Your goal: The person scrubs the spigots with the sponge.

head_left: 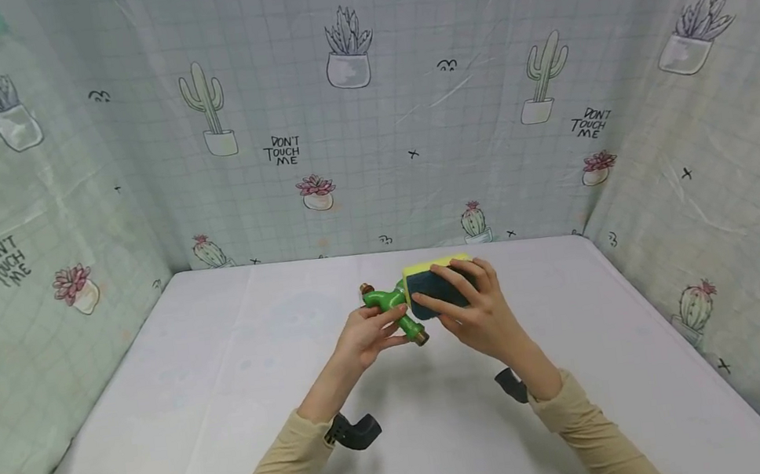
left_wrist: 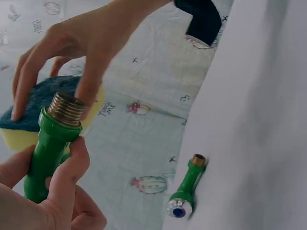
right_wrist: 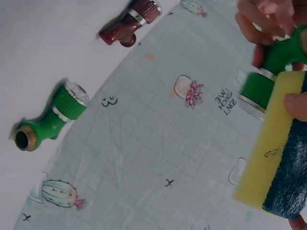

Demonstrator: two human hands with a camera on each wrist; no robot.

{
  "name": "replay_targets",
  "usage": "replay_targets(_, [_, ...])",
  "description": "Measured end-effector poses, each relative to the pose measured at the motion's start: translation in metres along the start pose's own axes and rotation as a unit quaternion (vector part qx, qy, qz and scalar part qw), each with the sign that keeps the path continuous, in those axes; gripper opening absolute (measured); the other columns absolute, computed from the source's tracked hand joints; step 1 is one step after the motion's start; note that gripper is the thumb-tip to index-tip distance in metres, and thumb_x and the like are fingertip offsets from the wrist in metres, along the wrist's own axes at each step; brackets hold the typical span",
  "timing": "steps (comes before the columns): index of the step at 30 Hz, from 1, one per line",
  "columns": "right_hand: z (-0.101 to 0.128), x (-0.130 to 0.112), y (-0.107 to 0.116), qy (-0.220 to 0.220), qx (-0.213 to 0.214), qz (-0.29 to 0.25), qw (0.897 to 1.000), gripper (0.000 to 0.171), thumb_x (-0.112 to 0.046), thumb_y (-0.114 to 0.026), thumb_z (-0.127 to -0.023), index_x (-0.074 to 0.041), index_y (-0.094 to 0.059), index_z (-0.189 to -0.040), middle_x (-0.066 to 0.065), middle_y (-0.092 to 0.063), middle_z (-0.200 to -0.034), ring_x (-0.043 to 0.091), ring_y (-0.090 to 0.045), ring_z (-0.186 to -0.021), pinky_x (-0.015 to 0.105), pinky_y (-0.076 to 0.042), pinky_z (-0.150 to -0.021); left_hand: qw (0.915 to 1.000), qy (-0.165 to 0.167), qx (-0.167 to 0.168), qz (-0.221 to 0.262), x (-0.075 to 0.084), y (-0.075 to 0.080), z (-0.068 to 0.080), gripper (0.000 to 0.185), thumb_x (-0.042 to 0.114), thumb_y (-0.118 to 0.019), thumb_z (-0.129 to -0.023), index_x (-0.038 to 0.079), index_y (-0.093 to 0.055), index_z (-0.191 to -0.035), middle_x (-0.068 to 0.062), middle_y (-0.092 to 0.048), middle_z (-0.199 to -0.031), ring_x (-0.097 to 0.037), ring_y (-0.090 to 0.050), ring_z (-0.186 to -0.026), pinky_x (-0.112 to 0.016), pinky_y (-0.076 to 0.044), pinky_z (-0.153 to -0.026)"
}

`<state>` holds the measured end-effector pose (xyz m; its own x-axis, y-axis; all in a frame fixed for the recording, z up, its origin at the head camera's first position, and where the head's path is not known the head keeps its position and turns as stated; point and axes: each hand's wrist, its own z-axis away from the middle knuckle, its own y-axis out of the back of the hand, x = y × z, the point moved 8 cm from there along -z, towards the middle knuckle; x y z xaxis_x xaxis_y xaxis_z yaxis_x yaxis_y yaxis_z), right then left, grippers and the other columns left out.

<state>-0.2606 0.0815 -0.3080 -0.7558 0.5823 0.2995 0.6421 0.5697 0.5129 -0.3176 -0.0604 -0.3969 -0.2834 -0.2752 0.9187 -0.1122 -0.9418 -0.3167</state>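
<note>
A: What fills the scene?
B: A white counter [head_left: 231,413], walled round by a cactus-print cloth backdrop [head_left: 365,112].

A: And the hands?
B: Both are raised above the middle of the counter. The left hand [head_left: 367,336] has its fingers [left_wrist: 67,177] wrapped round a green pipe fitting [head_left: 400,313], whose brass threaded end points toward the person. The right hand [head_left: 478,312] grips a yellow sponge [head_left: 438,281] with a dark scouring face, fingers spread over that face and the sponge pressed against the fitting.

A: Anything smaller about?
B: The wrist views show a second green fitting [right_wrist: 48,117] lying on the counter, and a dark red fitting [right_wrist: 129,24] lying apart from it.
</note>
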Motion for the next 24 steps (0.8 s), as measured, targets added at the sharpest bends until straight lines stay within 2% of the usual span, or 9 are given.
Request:
replay_targets(3, [0.003, 0.000, -0.003, -0.005, -0.011, -0.003, 1.000, 0.053, -0.014, -0.073, -0.067, -0.028, -0.059, -0.116, 0.014, -0.047, -0.126, 0.036, -0.040, -0.111, 0.054, -0.032, -0.091, 0.9992, -0.012, -0.030, -0.024, 0.005, -0.003, 0.001, 0.042, 0.013, -0.055, -0.088, -0.006, -0.044, -0.124, -0.020, -0.046, -0.124, -0.031, -0.054, -0.109, -0.045, -0.048, -0.087])
replay_targets(6, [0.007, 0.001, -0.003, -0.013, -0.005, -0.019, 1.000, 0.057, -0.012, -0.077, -0.062, -0.027, -0.061, -0.114, 0.015, -0.048, -0.125, 0.037, -0.040, -0.111, 0.055, -0.032, -0.090, 0.9963, -0.031, -0.051, -0.062, 0.012, -0.002, 0.001, 0.041, 0.018, -0.051, -0.091, -0.006, -0.045, -0.124, -0.024, -0.046, -0.125, -0.033, -0.056, -0.107, -0.043, -0.049, -0.086])
replay_targets(10, [0.012, 0.000, -0.003, -0.013, 0.002, -0.031, 0.999, 0.053, -0.013, -0.075, -0.063, -0.027, -0.062, -0.113, 0.016, -0.049, -0.124, 0.038, -0.040, -0.110, 0.057, -0.032, -0.088, 0.9946, -0.052, -0.026, -0.086, 0.020, 0.004, 0.001, 0.039, 0.020, -0.053, -0.090, -0.003, -0.049, -0.121, -0.019, -0.055, -0.113, -0.021, -0.065, -0.088, -0.038, -0.054, -0.078])
replay_targets(14, [0.014, -0.002, -0.006, -0.019, -0.016, -0.032, 0.999, 0.040, -0.019, -0.065, -0.076, -0.027, -0.060, -0.115, 0.016, -0.047, -0.127, 0.038, -0.039, -0.112, 0.057, -0.032, -0.090, 0.9944, -0.072, -0.002, -0.077, 0.022, 0.009, 0.001, 0.038, 0.019, -0.057, -0.088, -0.001, -0.052, -0.119, -0.011, -0.057, -0.102, -0.013, -0.065, -0.077, -0.034, -0.056, -0.069])
replay_targets(17, [0.015, -0.003, -0.007, -0.030, -0.028, -0.034, 0.999, 0.031, -0.027, -0.052, -0.086, -0.026, -0.059, -0.117, 0.017, -0.045, -0.128, 0.038, -0.038, -0.113, 0.056, -0.031, -0.091, 0.9909, -0.089, -0.018, -0.099, 0.021, 0.008, 0.001, 0.039, 0.019, -0.057, -0.087, -0.003, -0.052, -0.119, -0.013, -0.058, -0.103, -0.013, -0.065, -0.076, -0.035, -0.056, -0.067])
replay_targets(19, [0.014, -0.003, -0.005, -0.038, -0.029, -0.039, 0.998, 0.032, -0.031, -0.045, -0.090, -0.025, -0.058, -0.118, 0.018, -0.045, -0.128, 0.039, -0.037, -0.112, 0.056, -0.031, -0.091, 0.9864, -0.099, -0.033, -0.127, 0.022, 0.006, 0.002, 0.038, 0.018, -0.057, -0.087, -0.004, -0.053, -0.118, -0.014, -0.061, -0.102, -0.013, -0.065, -0.075, -0.036, -0.056, -0.067])
replay_targets(24, [0.007, 0.003, -0.004, -0.076, -0.045, -0.058, 0.994, 0.036, -0.038, -0.042, -0.091, -0.024, -0.056, -0.121, 0.018, -0.043, -0.130, 0.038, -0.037, -0.112, 0.055, -0.032, -0.090, 0.9742, -0.120, -0.061, -0.181, 0.024, 0.001, 0.005, 0.037, 0.016, -0.059, -0.086, -0.005, -0.055, -0.116, -0.013, -0.063, -0.098, -0.012, -0.064, -0.073, -0.038, -0.056, -0.066])
